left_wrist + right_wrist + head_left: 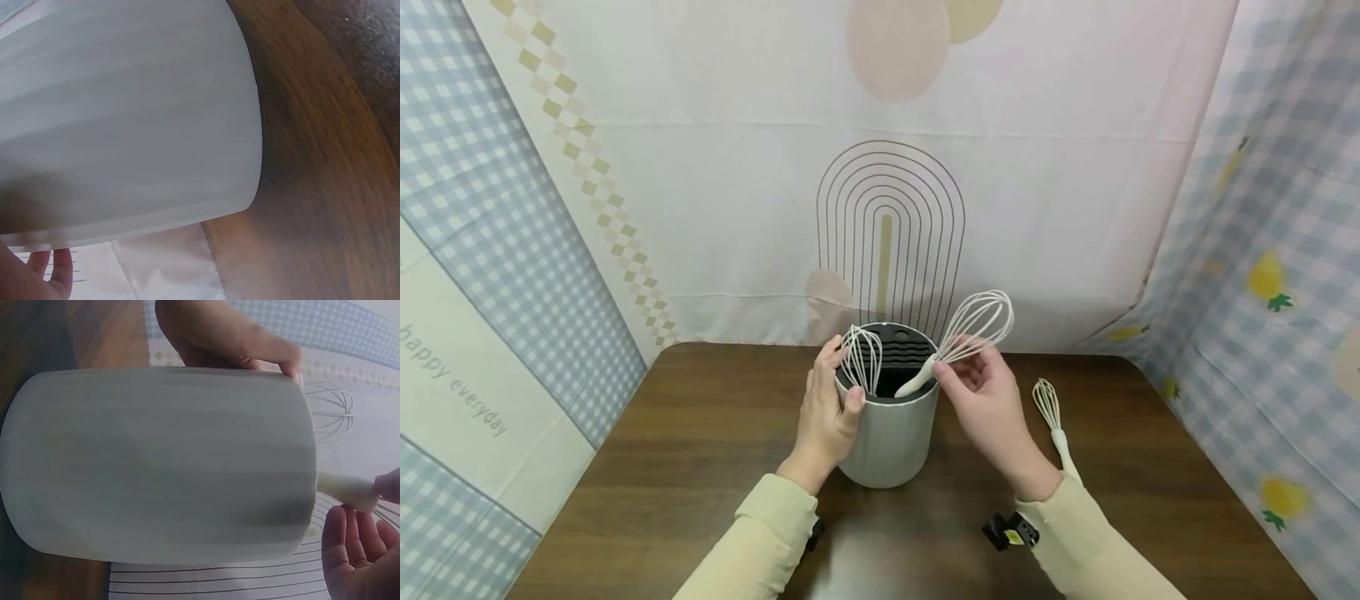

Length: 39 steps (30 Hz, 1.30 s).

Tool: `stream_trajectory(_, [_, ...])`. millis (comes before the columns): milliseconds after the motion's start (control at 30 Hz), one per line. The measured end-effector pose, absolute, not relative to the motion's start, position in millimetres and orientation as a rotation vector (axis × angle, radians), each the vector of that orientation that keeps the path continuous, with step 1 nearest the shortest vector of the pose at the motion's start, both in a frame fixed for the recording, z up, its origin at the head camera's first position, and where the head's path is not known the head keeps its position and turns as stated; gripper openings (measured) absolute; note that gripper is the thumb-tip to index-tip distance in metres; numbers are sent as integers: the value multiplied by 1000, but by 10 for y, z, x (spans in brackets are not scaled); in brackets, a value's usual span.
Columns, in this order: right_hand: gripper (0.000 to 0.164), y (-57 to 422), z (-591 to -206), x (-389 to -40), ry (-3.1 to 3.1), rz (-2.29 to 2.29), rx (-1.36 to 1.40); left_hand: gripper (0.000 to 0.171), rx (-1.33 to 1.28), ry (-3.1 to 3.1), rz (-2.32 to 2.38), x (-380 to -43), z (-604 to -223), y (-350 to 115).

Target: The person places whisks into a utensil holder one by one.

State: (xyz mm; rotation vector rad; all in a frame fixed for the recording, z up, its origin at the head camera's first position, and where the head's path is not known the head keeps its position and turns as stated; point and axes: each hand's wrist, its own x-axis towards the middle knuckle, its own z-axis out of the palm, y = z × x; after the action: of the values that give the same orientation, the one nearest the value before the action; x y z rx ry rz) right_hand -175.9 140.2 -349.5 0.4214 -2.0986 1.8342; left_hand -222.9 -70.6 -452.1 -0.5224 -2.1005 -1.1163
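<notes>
A pale grey utensil holder [886, 446] stands upright on the table, with a black slotted insert [895, 346] in its top. My left hand [824, 410] grips its left side near the rim, thumb in front. Wire loops of one whisk [863, 358] rise from the opening beside that hand. My right hand [988, 400] pinches a second whisk [917, 380] where handle meets wires. That whisk slants, its handle end pointing down into the opening and its wires up to the right. In the right wrist view, the handle [342, 489] extends past the holder's rim between my thumb and fingers.
A third, smaller whisk [1063, 450] lies on the brown wooden table [700, 467], right of the holder and partly behind my right forearm. A patterned white cloth [737, 208] hangs behind the table, with blue checked cloth [1240, 333] along the sides.
</notes>
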Motion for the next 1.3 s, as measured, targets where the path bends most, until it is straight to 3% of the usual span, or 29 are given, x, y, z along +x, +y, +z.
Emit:
stream_trajectory(900, [51,1305,-3651,-1912,-2352,1588,438,70,-525,-2085,-1114,-2234,-4524,-702])
stream_trajectory(1300, [49,1403,-3338,-1629,-2284,1546,500,70,-528,-2088,-1117,-2222,-4522,-701])
